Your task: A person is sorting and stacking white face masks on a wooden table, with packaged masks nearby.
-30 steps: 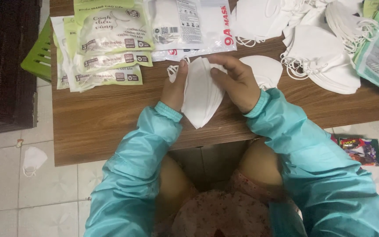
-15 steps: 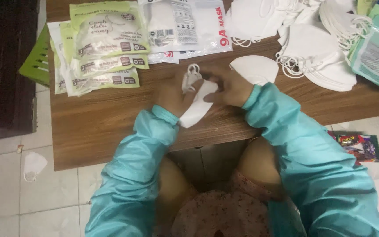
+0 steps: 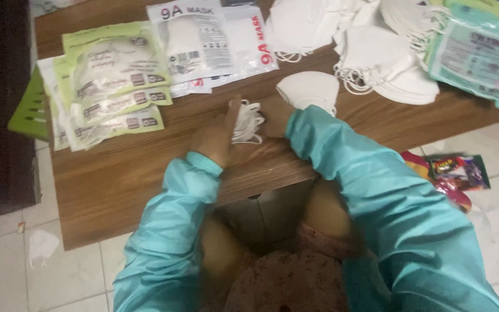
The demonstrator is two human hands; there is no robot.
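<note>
- Two hands meet over one folded white mask (image 3: pixel 248 122) on the tabletop (image 3: pixel 145 173), just in front of a lone mask (image 3: pixel 309 89).
- Judged by its look, the mask is light, soft and crushable, with thin ear loops that snag easily; the folded body seems the best place to grip.
- Left hand (image 3: pixel 218 136) curls round the mask's left side, fingers closed on it.
- Right hand (image 3: pixel 276 115) pinches its right side, mostly hidden by the teal sleeve (image 3: pixel 342 156).
</note>
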